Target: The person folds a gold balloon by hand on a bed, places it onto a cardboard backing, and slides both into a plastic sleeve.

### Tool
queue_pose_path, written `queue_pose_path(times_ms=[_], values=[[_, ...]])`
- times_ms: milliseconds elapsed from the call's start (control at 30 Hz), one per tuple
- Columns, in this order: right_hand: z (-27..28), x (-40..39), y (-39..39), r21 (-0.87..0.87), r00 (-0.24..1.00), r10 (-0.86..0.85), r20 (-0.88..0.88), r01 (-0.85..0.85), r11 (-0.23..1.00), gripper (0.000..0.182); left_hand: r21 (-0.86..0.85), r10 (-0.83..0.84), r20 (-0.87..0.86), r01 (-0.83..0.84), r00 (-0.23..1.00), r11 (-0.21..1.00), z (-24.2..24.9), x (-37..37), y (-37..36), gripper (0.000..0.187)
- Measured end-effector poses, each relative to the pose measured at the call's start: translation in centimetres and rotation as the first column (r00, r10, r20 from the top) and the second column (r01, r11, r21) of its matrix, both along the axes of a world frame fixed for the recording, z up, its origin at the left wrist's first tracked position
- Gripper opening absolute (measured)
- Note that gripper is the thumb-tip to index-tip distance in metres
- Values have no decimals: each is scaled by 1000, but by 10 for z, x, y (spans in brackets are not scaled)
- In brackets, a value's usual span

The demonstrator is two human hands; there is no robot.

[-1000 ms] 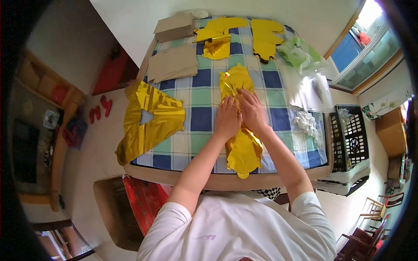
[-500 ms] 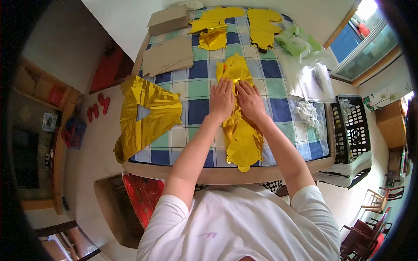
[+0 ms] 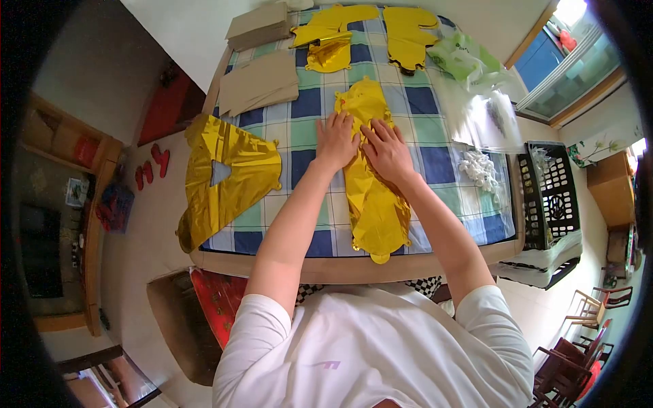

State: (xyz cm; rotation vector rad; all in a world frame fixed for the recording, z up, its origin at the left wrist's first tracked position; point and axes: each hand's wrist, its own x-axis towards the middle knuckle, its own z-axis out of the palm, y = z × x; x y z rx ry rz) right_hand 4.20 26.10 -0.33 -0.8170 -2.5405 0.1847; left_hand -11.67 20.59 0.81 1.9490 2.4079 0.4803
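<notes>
A long, flat gold foil balloon [image 3: 376, 214] lies creased on the checked cloth, running from the near edge toward the middle. My left hand [image 3: 337, 141] rests on its left edge, palm down with fingers extended. On the foil's right side my right hand [image 3: 388, 148] lies flat, fingers spread and pointing away from me. Neither hand grips anything. To the left, another gold foil balloon [image 3: 238, 170] with a hole in it hangs partly over the table's edge. More flat gold foil balloons [image 3: 408, 37] and a partly folded one [image 3: 329, 53] lie at the far end.
Cardboard sheets [image 3: 260, 81] and a thicker cardboard stack [image 3: 257, 26] lie far left. On the right are a green-white plastic bag [image 3: 466, 62], clear plastic bags [image 3: 493, 122] and a white tangled bundle [image 3: 479, 170]. A black crate [image 3: 554, 194] stands beyond the right edge.
My hands have moved slightly apart, the left one outward to the balloon's left edge. The foil between them now looks more spread out. The camera view has shifted a little.
</notes>
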Motion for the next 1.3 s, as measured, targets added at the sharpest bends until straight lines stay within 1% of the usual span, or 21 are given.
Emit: queue_pose_path(times_ms=[33, 133, 233, 333, 433, 533, 633, 733, 767, 867, 900, 1000, 1100, 1200, 1300], values=[[0, 0, 1, -3, 1000, 0, -1, 0, 1000, 45, -12, -5, 1, 5, 1000, 1000, 2, -3, 2, 52], [2, 0, -1, -13, 1000, -5, -6, 5, 1000, 44, 46, 16, 34, -17, 999, 999, -8, -15, 11, 53], [2, 0, -1, -5, 1000, 2, -13, -2, 1000, 43, -35, 48, 104, -44, 993, 998, 2, -24, 17, 53], [2, 0, -1, 2, 1000, 4, -13, -4, 1000, 43, 7, 89, 184, -91, 979, 996, -5, -36, 27, 51], [-3, 0, 1, -6, 999, 7, -49, -7, 1000, 43, 234, 17, 138, -49, 990, 971, -1, -31, 7, 51], [-2, 0, 1, 11, 999, 2, -48, -1, 1000, 43, 246, -124, 181, 77, 976, 966, 2, 0, -42, 56], [-6, 0, 2, 26, 999, 4, -42, -2, 1000, 44, 135, -173, 224, 145, 959, 980, 26, 47, -102, 72], [-3, 1, 1, 10, 1000, 4, -31, -4, 1000, 44, 18, -164, 181, 164, 970, 986, 32, 75, -142, 86], [-2, 1, 0, 11, 1000, 0, -27, 0, 1000, 44, -29, -158, 201, 167, 967, 986, 29, 78, -151, 92], [-5, 1, 2, 9, 1000, -5, -22, 6, 1000, 44, -45, -74, 187, 84, 980, 995, 23, 88, -178, 92], [-6, 1, 3, 0, 1000, -2, -29, 2, 1000, 44, -21, -68, 206, 74, 976, 997, 22, 92, -187, 91], [-7, 1, 2, -19, 999, -1, -32, 1, 1000, 43, -47, -58, 278, 74, 959, 996, 25, 98, -212, 90], [-7, 0, 4, -18, 1000, -8, -26, 7, 1000, 43, 44, -103, 425, 93, 900, 995, 30, 93, -221, 80], [-6, 1, 3, -16, 1000, -4, -10, 3, 1000, 43, 124, -127, 410, 83, 903, 989, 29, 67, -193, 62], [-5, -1, 2, -10, 1000, 0, 7, 0, 1000, 43, 132, -88, 257, 55, 962, 990, 11, 50, -147, 48]])
